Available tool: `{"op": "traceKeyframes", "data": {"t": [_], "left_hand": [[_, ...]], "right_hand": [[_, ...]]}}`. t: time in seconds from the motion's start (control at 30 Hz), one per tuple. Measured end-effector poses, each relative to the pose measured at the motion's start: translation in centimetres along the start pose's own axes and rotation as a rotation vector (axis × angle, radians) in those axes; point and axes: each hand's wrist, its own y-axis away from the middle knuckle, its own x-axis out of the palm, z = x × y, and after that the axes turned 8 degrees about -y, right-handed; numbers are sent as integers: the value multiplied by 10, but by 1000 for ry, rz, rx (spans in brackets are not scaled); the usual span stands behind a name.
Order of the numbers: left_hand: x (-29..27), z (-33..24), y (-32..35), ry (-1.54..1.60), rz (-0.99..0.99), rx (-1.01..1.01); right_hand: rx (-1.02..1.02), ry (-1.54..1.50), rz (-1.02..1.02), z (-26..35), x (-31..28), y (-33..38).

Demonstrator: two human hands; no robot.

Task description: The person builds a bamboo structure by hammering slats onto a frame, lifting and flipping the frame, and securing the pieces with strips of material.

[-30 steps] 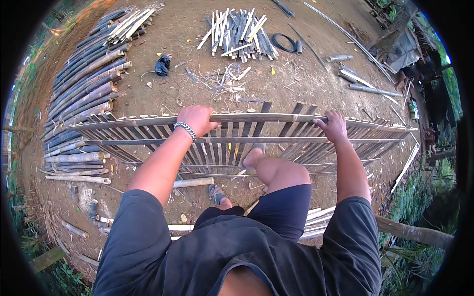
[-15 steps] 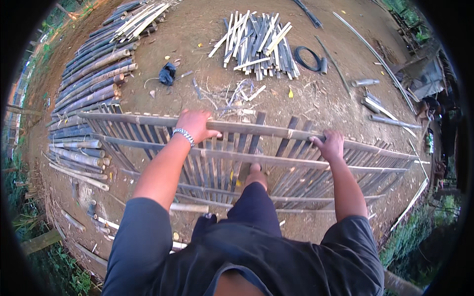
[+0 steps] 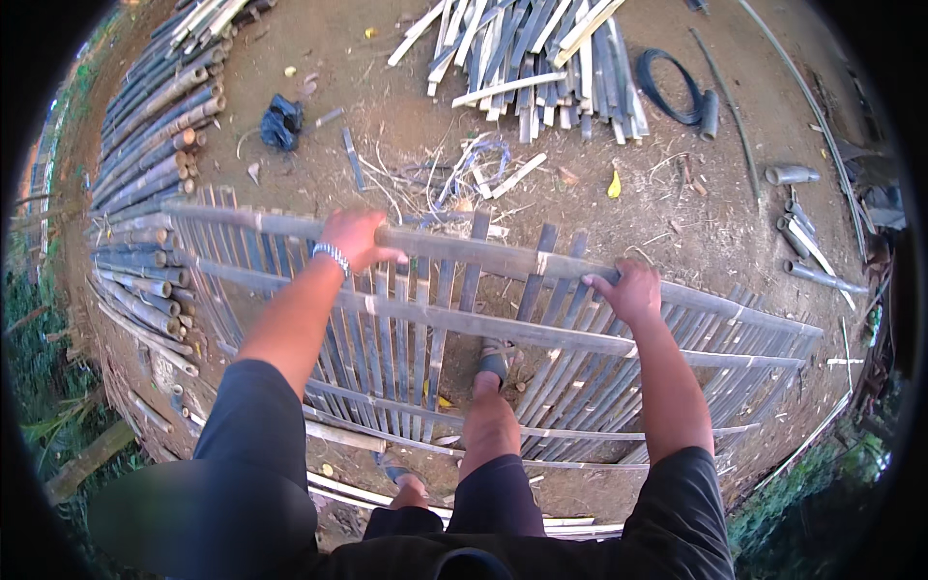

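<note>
Clasping the far rail (image 3: 435,244) of the slatted bamboo panel (image 3: 464,322), which is near, mostly right of the stacked poles (image 3: 155,145), left hand (image 3: 353,240) and right hand (image 3: 633,292) sit well apart, likely for balance, exact finger contact unclear.

We see a matt, smooth-looking bamboo lattice (image 3: 454,317), a crinkled, glossy plastic bag (image 3: 281,122), a shiny metal-looking bracelet (image 3: 332,257), matt cloth shorts (image 3: 495,498) and rough, dusty earth (image 3: 333,82).
</note>
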Motion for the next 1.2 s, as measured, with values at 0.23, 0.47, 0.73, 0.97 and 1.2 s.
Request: {"op": "traceKeyframes", "data": {"t": [0.23,0.47,0.73,0.97,1.2], "left_hand": [[102,9,-127,45,83,-33],[203,16,-185,47,177,-58],[252,-1,-209,15,145,-151],[266,-6,-199,58,66,-174],[298,-6,-188,138,14,-265]], "right_hand": [[37,-33,237,-22,89,-126],[120,-51,418,-24,176,-193],[124,-42,443,-36,231,-230],[83,26,371,-33,243,-226],[-50,-81,-136,3,259,-230]]}}
